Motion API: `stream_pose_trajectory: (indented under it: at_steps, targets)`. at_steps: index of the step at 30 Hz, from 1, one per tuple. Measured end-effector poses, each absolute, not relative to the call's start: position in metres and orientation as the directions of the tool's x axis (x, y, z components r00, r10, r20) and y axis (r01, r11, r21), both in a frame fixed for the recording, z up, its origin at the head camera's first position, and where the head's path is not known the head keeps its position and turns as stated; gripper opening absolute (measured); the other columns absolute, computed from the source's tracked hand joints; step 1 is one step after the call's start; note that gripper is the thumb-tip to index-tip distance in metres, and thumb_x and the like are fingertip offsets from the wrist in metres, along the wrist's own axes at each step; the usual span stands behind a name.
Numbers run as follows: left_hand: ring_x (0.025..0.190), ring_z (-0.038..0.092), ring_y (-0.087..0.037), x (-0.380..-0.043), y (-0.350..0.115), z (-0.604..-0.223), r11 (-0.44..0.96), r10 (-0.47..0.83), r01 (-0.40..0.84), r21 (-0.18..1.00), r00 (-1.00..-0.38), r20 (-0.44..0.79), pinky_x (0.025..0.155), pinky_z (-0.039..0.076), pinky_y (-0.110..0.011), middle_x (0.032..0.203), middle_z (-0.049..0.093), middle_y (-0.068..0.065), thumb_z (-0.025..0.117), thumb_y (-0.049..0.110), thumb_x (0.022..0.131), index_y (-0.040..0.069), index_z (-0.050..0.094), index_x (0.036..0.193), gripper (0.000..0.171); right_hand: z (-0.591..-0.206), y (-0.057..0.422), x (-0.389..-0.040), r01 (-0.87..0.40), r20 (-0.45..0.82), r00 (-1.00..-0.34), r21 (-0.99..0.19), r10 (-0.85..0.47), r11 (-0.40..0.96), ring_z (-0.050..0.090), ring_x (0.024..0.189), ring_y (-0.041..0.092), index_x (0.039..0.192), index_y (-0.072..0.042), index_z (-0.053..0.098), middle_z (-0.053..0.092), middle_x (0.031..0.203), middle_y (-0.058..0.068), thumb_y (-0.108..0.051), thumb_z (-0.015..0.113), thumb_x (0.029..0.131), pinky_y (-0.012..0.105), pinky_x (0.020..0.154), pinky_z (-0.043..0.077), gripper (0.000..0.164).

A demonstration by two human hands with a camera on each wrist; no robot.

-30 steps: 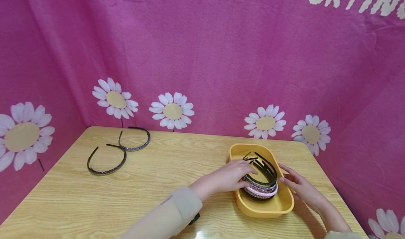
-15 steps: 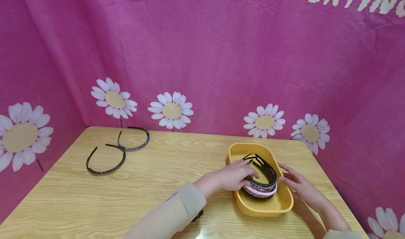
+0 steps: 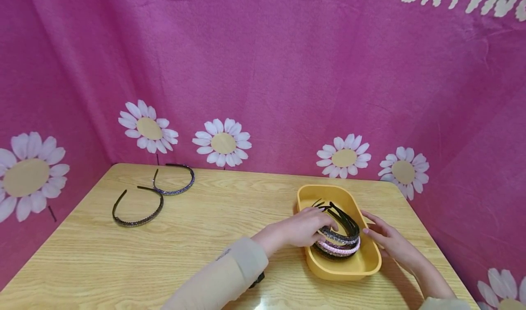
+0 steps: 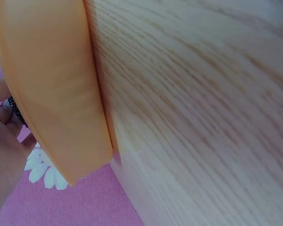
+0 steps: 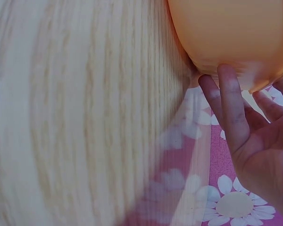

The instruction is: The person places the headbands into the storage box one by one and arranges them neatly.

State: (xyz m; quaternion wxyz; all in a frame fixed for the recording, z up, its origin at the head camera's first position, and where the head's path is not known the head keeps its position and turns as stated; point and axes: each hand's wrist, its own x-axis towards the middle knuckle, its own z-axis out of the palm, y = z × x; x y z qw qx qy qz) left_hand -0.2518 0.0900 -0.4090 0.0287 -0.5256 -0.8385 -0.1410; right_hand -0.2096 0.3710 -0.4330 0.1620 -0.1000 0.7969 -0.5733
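A yellow tub [image 3: 370, 269] holds a stack of hair headbands, among them a pink one [image 3: 339, 250] and several dark, glittery ones. My left hand [image 3: 310, 227] reaches over the tub's left rim. Its curled fingers grip a dark beaded headband [image 4: 17, 112] at the top of the stack; the fingertips are partly hidden. On the tub's other side is my right hand [image 3: 390, 242], thumb at the rim. Its fairly straight fingers [image 5: 233, 101] touch the outer wall in the right wrist view.
Two more headbands lie at the left of the wooden table [image 3: 205, 209]: a black one [image 3: 139, 222] and a purple glittery one [image 3: 176, 191] behind it. A pink curtain [image 3: 263, 72] with daisies hangs around the table's back and sides.
My left hand has shifted slightly right, and the upper headbands have moved apart, with a silvery band now showing near my fingers. The right hand and the tub stay nearly in place.
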Motion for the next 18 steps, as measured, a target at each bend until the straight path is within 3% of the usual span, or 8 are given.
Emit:
stream_pose_trajectory:
  at_steps: [6, 18]
  targets:
    - [0.119, 0.049, -0.006, -0.2506, 0.0903, -0.4095, 0.403, 0.876, 0.895, 0.191, -0.438, 0.201, 0.107, 0.030, -0.025, 0.119, 0.061, 0.012, 0.066, 0.015, 0.086, 0.025, 0.062, 0.117, 0.033, -0.4331, 0.3705, -0.2096, 0.016, -0.134, -0.929, -0.946, -0.345, 0.323, 0.060, 0.101, 0.008, 0.150, -0.007, 0.009, 0.047, 0.126, 0.015, -0.021, 0.044, 0.100, 0.039, 0.081, 0.055, 0.062]
    - [0.100, 0.051, -0.003, -0.2511, 0.0922, -0.4089, 0.410, 0.886, 0.895, 0.178, -0.437, 0.157, 0.102, 0.030, -0.021, 0.113, 0.063, 0.018, 0.064, 0.015, 0.088, 0.026, 0.064, 0.116, 0.030, -0.4323, 0.3702, -0.2089, 0.010, -0.128, -0.925, -0.949, -0.357, 0.315, 0.060, 0.101, 0.008, 0.151, -0.007, 0.009, 0.048, 0.124, 0.012, -0.020, 0.043, 0.101, 0.040, 0.081, 0.055, 0.062]
